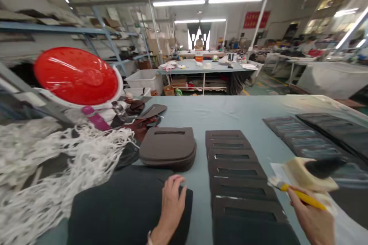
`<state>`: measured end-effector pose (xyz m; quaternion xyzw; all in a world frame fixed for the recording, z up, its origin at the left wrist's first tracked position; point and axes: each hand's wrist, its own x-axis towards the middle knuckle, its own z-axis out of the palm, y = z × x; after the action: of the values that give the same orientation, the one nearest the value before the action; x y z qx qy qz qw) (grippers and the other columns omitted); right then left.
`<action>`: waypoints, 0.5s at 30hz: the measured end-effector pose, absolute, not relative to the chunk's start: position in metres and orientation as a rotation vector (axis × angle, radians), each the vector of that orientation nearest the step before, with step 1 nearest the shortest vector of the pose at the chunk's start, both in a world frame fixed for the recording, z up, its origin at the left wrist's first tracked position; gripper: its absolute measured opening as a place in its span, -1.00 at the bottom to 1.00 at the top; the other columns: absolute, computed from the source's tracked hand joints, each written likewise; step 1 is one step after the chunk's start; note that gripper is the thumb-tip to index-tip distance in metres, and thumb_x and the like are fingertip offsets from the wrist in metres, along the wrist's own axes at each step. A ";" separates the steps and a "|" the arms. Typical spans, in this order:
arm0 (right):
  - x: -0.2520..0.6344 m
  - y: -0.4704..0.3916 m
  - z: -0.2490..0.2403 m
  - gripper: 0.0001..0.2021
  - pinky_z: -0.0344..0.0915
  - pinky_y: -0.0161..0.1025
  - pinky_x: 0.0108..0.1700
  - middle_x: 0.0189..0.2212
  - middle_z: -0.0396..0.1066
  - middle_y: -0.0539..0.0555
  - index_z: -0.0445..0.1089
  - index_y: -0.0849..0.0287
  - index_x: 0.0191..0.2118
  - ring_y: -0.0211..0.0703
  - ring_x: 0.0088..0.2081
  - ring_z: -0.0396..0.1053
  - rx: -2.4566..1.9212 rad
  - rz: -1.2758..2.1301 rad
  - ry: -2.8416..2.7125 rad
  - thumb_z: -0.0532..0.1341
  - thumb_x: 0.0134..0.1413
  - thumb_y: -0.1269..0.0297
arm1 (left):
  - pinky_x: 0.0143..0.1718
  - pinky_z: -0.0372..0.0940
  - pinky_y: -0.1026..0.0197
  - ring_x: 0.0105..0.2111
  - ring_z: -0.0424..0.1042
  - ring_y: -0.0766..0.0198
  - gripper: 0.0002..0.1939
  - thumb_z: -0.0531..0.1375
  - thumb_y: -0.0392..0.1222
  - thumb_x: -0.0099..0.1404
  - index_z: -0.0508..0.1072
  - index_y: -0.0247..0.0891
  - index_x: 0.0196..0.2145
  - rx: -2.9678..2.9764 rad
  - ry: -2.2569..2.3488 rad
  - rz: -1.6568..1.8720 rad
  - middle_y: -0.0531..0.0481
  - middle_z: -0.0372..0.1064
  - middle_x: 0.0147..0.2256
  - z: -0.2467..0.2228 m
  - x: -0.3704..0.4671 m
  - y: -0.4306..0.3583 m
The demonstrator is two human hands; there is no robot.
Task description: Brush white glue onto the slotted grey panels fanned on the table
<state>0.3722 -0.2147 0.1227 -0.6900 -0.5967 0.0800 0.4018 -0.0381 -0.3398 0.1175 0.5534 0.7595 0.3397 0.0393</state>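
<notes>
My right hand (313,214) grips a brush by its yellow handle (307,198). The pale, coated bristles point left, close to the edge of a row of overlapping brown panels with rectangular slots (235,172). White smears show along some of the panel edges. Beside the brush stands a cream-coloured block-like container (307,174) with a dark object on top, on white paper (277,168). My left hand (172,199) rests over a stack of dark sheet pieces (120,203), its fingers apart and slightly bent. Beyond it lies a pile of rounded brown flaps (169,145).
White stringy scraps (86,172) heap at the left, near a magenta bottle (96,118) and a large red basin (77,76). More dark panels (304,134) lie at the right of the blue-green table (227,111). Another worktable (201,67) stands farther back.
</notes>
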 end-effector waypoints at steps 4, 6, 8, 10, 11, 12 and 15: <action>0.181 -0.202 0.170 -0.58 0.23 -0.28 -0.53 -0.61 0.39 0.03 0.47 0.19 -0.24 -0.14 -0.58 0.34 -1.476 0.690 -1.538 0.20 -0.05 -0.06 | 0.03 0.22 -0.07 0.06 0.25 0.07 -0.69 0.04 -0.21 0.28 0.36 -0.24 -0.03 1.769 2.547 0.957 -0.20 0.27 0.02 0.129 -0.122 -0.302; 0.084 -0.196 0.184 -0.61 0.23 -0.31 -0.53 -0.62 0.38 0.02 0.45 0.22 -0.23 -0.17 -0.58 0.33 -1.286 0.915 -1.547 0.21 -0.04 -0.01 | 0.10 0.15 -0.12 0.12 0.18 0.03 -0.62 0.04 -0.19 0.29 0.30 -0.27 0.05 1.824 2.624 0.853 -0.25 0.22 0.09 0.123 -0.151 -0.291; -0.003 -0.192 0.191 -0.68 0.23 -0.33 -0.54 -0.64 0.35 -0.01 0.44 0.21 -0.25 -0.20 -0.59 0.33 -1.141 1.053 -1.563 0.20 -0.01 0.05 | 0.13 0.12 -0.15 0.13 0.18 0.01 -0.59 0.03 -0.19 0.29 0.28 -0.28 0.08 1.888 2.639 0.738 -0.26 0.21 0.11 0.117 -0.169 -0.287; -0.075 -0.192 0.190 -0.74 0.25 -0.34 -0.52 -0.61 0.38 -0.02 0.43 0.19 -0.28 -0.22 -0.59 0.34 -1.028 1.171 -1.607 0.20 -0.02 0.12 | 0.15 0.11 -0.14 0.12 0.19 0.03 -0.59 0.02 -0.22 0.29 0.28 -0.27 0.09 1.939 2.608 0.678 -0.24 0.22 0.11 0.112 -0.180 -0.288; -0.106 -0.192 0.188 -0.77 0.26 -0.35 -0.52 -0.58 0.39 -0.02 0.43 0.18 -0.30 -0.23 -0.58 0.35 -0.982 1.220 -1.639 0.19 -0.03 0.15 | 0.15 0.11 -0.14 0.12 0.19 0.04 -0.59 0.02 -0.23 0.29 0.28 -0.27 0.09 1.946 2.596 0.679 -0.23 0.22 0.11 0.111 -0.184 -0.289; -0.132 -0.193 0.184 -0.79 0.26 -0.36 -0.52 -0.56 0.40 -0.02 0.44 0.17 -0.31 -0.24 -0.58 0.35 -0.943 1.266 -1.681 0.19 -0.05 0.18 | 0.15 0.13 -0.13 0.11 0.19 0.04 -0.59 0.03 -0.24 0.28 0.29 -0.27 0.08 1.942 2.588 0.695 -0.22 0.22 0.10 0.109 -0.188 -0.290; -0.190 -0.185 0.170 -0.83 0.22 -0.39 -0.58 -0.59 0.38 -0.07 0.45 0.15 -0.33 -0.27 -0.61 0.34 -0.843 1.384 -1.872 0.18 -0.09 0.25 | 0.09 0.21 -0.11 0.05 0.23 0.06 -0.62 0.05 -0.25 0.27 0.33 -0.24 0.04 1.888 2.568 0.756 -0.17 0.27 0.02 0.106 -0.196 -0.291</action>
<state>-0.1898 -0.1851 0.1701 -0.3218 -0.7145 0.5282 0.3270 -0.1964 -0.2912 0.1059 0.5751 0.7822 0.2302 -0.0667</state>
